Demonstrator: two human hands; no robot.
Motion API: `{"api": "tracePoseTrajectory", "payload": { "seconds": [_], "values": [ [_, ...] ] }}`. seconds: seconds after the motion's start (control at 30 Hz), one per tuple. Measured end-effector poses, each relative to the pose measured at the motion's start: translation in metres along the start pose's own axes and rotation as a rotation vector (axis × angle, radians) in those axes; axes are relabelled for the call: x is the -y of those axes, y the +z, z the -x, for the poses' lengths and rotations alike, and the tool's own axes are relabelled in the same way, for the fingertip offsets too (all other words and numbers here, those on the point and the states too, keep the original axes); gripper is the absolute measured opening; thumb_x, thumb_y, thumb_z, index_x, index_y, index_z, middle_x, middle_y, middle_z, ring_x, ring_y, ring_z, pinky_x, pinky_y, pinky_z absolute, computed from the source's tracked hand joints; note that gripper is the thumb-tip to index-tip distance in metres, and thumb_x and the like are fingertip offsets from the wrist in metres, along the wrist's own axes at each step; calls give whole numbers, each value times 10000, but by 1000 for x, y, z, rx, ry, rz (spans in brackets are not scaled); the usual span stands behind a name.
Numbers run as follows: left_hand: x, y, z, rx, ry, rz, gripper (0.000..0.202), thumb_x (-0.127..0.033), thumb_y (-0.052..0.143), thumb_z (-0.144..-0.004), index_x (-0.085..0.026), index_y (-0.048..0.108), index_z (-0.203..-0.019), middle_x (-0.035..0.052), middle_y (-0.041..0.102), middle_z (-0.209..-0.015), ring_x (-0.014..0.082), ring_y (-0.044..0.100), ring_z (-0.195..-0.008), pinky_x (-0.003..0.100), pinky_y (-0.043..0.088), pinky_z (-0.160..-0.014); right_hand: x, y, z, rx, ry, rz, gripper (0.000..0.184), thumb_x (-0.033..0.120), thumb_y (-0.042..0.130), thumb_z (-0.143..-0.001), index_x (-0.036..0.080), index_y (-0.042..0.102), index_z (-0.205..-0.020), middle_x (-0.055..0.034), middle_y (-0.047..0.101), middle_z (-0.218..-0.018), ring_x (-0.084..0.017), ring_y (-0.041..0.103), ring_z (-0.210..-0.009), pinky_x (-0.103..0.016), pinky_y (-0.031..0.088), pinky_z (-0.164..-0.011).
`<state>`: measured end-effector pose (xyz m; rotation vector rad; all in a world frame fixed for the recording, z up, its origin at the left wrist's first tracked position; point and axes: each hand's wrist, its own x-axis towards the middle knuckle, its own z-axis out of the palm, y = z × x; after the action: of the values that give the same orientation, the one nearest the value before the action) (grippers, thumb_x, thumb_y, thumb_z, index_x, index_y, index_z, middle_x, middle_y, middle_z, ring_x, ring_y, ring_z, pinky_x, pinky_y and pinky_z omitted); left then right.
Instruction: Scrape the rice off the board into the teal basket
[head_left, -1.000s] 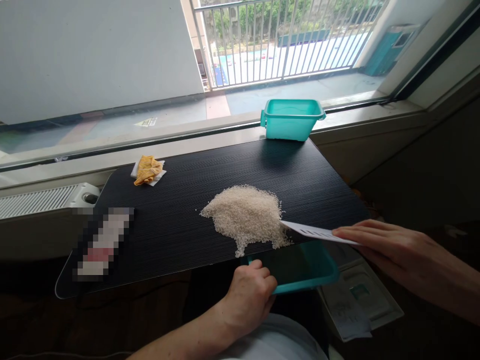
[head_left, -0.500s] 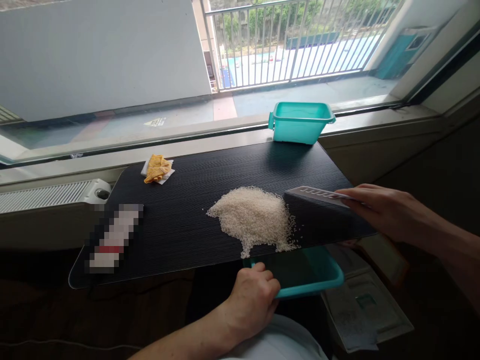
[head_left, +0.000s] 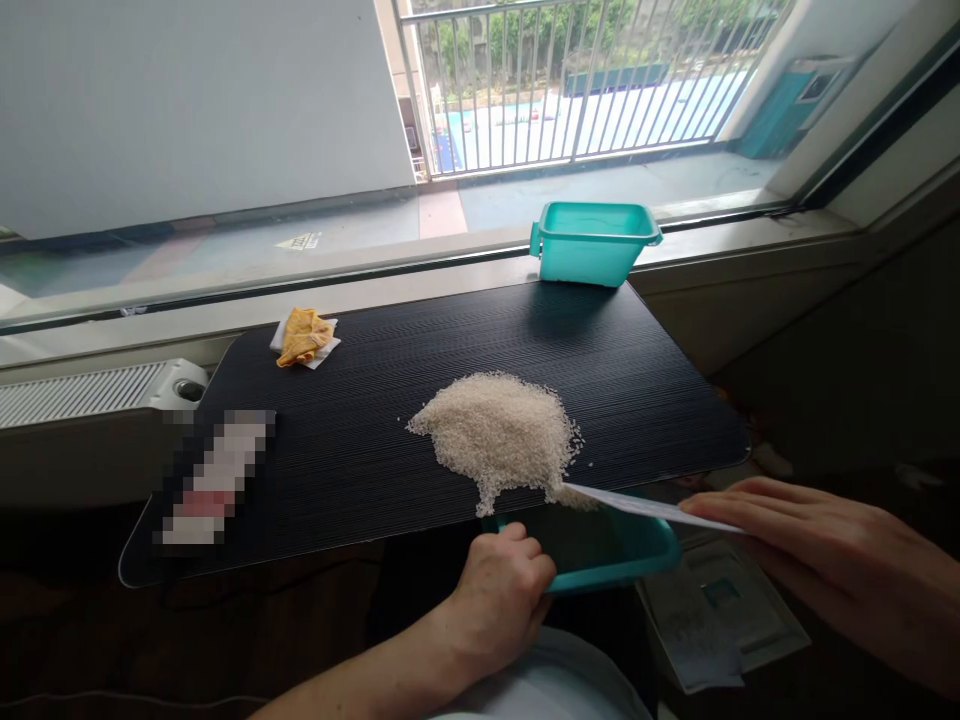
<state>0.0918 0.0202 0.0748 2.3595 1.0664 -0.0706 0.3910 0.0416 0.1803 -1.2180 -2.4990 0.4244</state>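
Note:
A heap of white rice (head_left: 499, 425) lies on the black tabletop (head_left: 360, 430), with a few trails reaching its front edge. My left hand (head_left: 506, 580) is closed on the rim of a teal plastic bin (head_left: 622, 575), which sits just below that edge. In my right hand (head_left: 795, 535) is a thin, flat white scraper (head_left: 637, 503), seen nearly edge-on; its tip meets the rice at the right front of the heap. The inside of the held bin is dark and partly hidden by the scraper.
Another teal bin (head_left: 596, 245) stands at the back right of the table, by the window sill. A yellow cloth (head_left: 305, 337) on white paper lies at the back left. On the left is a blurred-out item (head_left: 217, 480). A white radiator (head_left: 97, 390) is beyond the table's left side.
My right hand has brought the scraper down and toward me, from right of the heap to its front edge. My left hand still holds the bin. The view has shifted slightly.

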Motion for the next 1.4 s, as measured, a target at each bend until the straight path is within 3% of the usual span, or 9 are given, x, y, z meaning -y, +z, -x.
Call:
{"api": "tracePoseTrajectory", "payload": {
  "seconds": [0.13, 0.4, 0.57, 0.83, 0.97, 1.07, 1.23, 1.33, 1.4],
  "values": [
    [-1, -1, -1, 14, -9, 2, 124, -245, 672, -865, -178, 649, -764, 52, 701, -840, 224, 613, -840, 308, 400, -609, -11, -4, -11, -29, 23, 54, 256, 366, 475, -1009, 404, 680, -1157, 50, 762, -993, -142, 743, -837, -212, 605, -679],
    [-3, -4, 0, 19, -38, 0, 131, -254, 674, -883, -174, 660, -780, 45, 709, -859, 220, 618, -844, 305, 413, -609, -48, 5, -75, -54, 134, 189, 405, 403, 373, -1001, 247, 736, -1088, -61, 756, -936, -226, 733, -797, -347, 554, -658],
    [-1, -1, 0, 9, -38, 12, 127, -252, 668, -880, -179, 657, -777, 47, 704, -856, 229, 616, -858, 308, 423, -614, -38, 8, -52, -44, 109, 163, 386, 457, 378, -1017, 290, 720, -1079, -27, 751, -928, -198, 730, -762, -321, 570, -632],
    [1, -1, -3, 13, -22, 9, 108, -248, 653, -872, -180, 653, -788, 53, 698, -866, 234, 610, -869, 314, 442, -629, 6, 6, -3, 44, 38, -21, 270, 328, 475, -1004, 408, 654, -1190, 44, 763, -988, -148, 743, -822, -208, 606, -670],
    [0, -2, -3, 18, -19, 11, 104, -249, 650, -871, -180, 652, -794, 54, 699, -870, 234, 611, -870, 315, 437, -621, 2, 0, 2, 22, 51, -13, 292, 373, 481, -997, 452, 643, -1227, 48, 767, -1036, -169, 748, -863, -227, 616, -696],
    [0, -3, -3, 30, -28, 9, 106, -246, 656, -869, -177, 652, -789, 60, 705, -868, 234, 615, -865, 305, 430, -611, -17, -8, -21, -30, 105, 71, 286, 437, 466, -994, 387, 690, -1164, 4, 761, -1030, -200, 740, -868, -285, 605, -702],
    [-2, -5, -3, 34, -37, 9, 109, -237, 662, -871, -173, 657, -784, 56, 712, -861, 227, 624, -850, 299, 436, -617, -56, -10, -99, -17, 300, 352, 510, 466, 302, -997, 235, 716, -1186, -118, 738, -1035, -305, 715, -916, -415, 533, -736],
    [-3, -5, -2, 26, -42, 14, 105, -244, 667, -873, -174, 666, -794, 50, 713, -864, 223, 624, -848, 300, 446, -625, -71, -4, -134, 6, 310, 396, 533, 441, 300, -1003, 171, 700, -1231, -182, 726, -1065, -360, 699, -959, -441, 502, -735],
    [-3, -5, -2, 28, -42, 16, 101, -244, 665, -875, -173, 669, -803, 50, 714, -870, 221, 624, -846, 302, 450, -628, -75, 0, -142, 37, 278, 398, 519, 423, 303, -1015, 162, 696, -1232, -181, 729, -1080, -350, 694, -985, -421, 495, -746]
  ]
}}
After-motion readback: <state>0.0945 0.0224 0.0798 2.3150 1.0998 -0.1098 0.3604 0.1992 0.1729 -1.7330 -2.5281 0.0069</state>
